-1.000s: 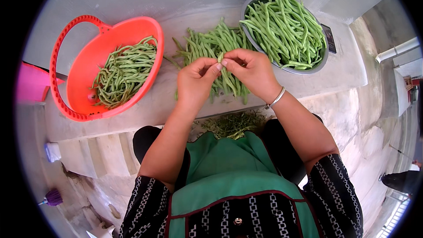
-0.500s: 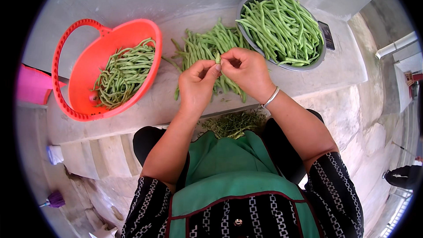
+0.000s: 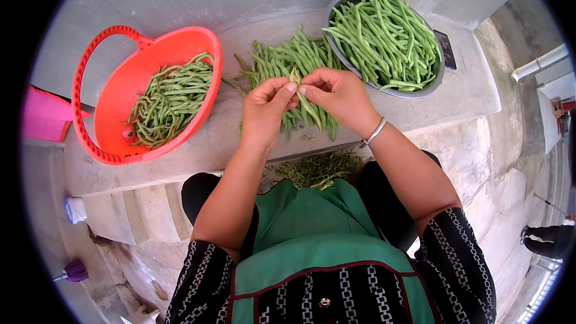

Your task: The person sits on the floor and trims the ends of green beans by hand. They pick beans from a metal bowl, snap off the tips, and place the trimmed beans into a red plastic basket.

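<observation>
A pale green bean (image 3: 308, 108) is pinched between both hands, its upper end looking split apart and its lower end hanging toward me. My left hand (image 3: 266, 105) is closed, thumb and fingertips on the bean's left side. Opposite it, my right hand (image 3: 345, 99), with a silver bangle at the wrist, pinches the right side. Beneath and behind my hands lies a loose pile of green beans (image 3: 294, 54) on the grey ledge.
On the left stands a red handled basket (image 3: 120, 90) with darker beans (image 3: 174, 99) and a small round reddish thing. A grey basin (image 3: 339, 51), heaped with beans, is at the back right, beside a dark phone (image 3: 444, 49). Green trimmings (image 3: 318, 168) lie below the ledge's front edge.
The bean between my hands now shows more of its length, and its top looks split. My hands have shifted slightly. At the far right, a person's dark-clothed leg has moved a little.
</observation>
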Available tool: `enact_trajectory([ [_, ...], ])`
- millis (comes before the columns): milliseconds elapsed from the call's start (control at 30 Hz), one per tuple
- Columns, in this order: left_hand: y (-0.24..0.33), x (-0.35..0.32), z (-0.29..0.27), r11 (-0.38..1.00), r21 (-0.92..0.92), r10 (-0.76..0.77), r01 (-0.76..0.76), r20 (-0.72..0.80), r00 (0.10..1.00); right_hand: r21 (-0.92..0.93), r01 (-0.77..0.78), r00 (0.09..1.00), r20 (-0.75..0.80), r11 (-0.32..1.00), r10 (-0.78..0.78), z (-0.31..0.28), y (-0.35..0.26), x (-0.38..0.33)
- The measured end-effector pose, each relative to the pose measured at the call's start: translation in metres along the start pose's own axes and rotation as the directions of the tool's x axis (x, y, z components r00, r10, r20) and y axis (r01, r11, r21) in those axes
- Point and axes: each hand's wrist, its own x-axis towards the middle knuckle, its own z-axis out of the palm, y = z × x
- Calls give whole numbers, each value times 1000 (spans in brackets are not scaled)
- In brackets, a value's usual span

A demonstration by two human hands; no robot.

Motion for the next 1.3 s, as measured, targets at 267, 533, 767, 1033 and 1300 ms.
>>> enact_trajectory([
  [267, -6, -2, 5, 988, 89, 130, -129, -7, 991, -212, 24, 996, -85, 977, -42, 2, -5, -5],
  [533, -4, -1, 3, 984, 118, 136, -136, 11, 991, -170, 17, 996, -84, 985, -32, 3, -3, -3],
  [767, 4, -2, -1, 998, 18, 54, -55, 78, 995, -135, 22, 999, -30, 991, -27, 3, -2, -2],
  [1033, 9, -2, 4, 999, -46, 5, 0, 113, 994, 44, 6, 1000, -26, 999, -5, 2, 0, 0],
  [1300, 4, 2, -2, 993, -97, -55, 67, 117, 992, 81, -41, 999, 31, 996, 39, -3, 1, 1],
])
